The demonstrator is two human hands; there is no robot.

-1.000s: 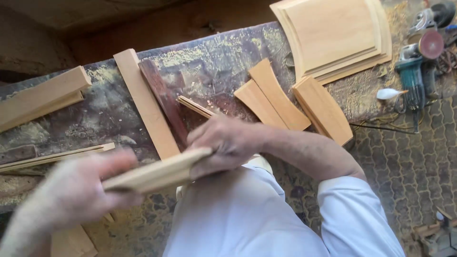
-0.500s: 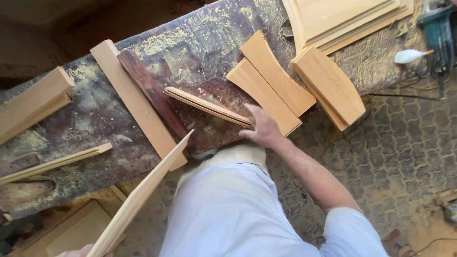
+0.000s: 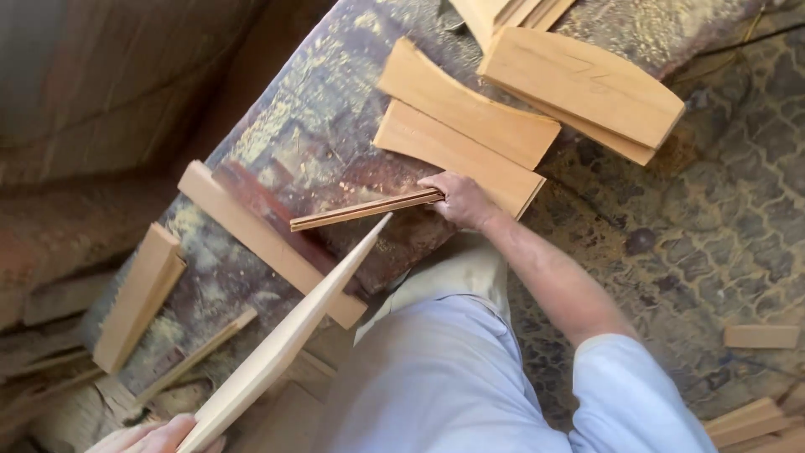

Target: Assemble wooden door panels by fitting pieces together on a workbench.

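i see my right hand (image 3: 459, 200) stretched out over the workbench (image 3: 319, 134), arm nearly straight, fingers wrapped around the end of a thin wooden strip (image 3: 365, 210) lying flat on the scarred, paint-flecked top. my left hand (image 3: 155, 436) sits low at the bottom edge, gripping a long pale board (image 3: 289, 335) that tapers to a point just below the strip. 2 smooth curved panels (image 3: 465, 126) lie just beyond the right hand.
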